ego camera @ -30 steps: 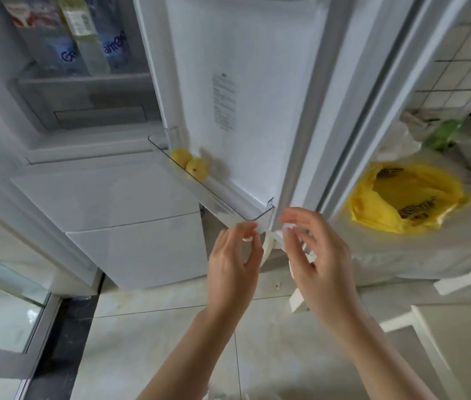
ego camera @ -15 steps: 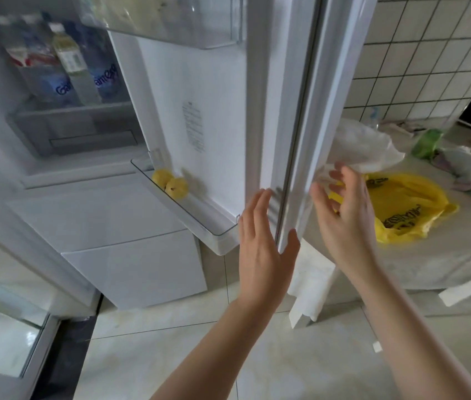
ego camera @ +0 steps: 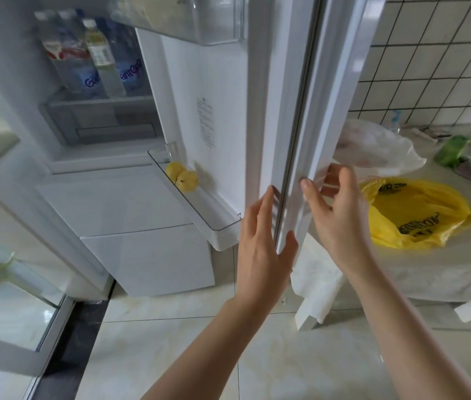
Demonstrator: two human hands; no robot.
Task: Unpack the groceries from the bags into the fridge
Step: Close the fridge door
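Observation:
The fridge door (ego camera: 286, 111) stands open, edge-on in the middle of the view. My left hand (ego camera: 260, 249) lies with straight fingers against the door's inner edge, thumb on the seal. My right hand (ego camera: 338, 215) curls round the door's outer edge, index fingertip on the edge face. Two yellow fruits (ego camera: 183, 177) sit in the lower door shelf (ego camera: 217, 223). Several bottles (ego camera: 98, 59) stand inside the fridge. A yellow bag (ego camera: 422, 217) and a white bag (ego camera: 378, 148) lie on the cloth-covered surface (ego camera: 430, 278) to the right.
An upper door bin (ego camera: 199, 24) hangs above the hands. White freezer drawers (ego camera: 141, 241) sit below the fridge compartment. A green item (ego camera: 453, 148) and clutter lie at the far right by the tiled wall (ego camera: 430, 67). White paper (ego camera: 318, 287) hangs under the door edge.
My view and both hands have risen from below the lower door shelf to the door's edge. My right hand has closed onto the outer edge; my left stays flat on the inner edge.

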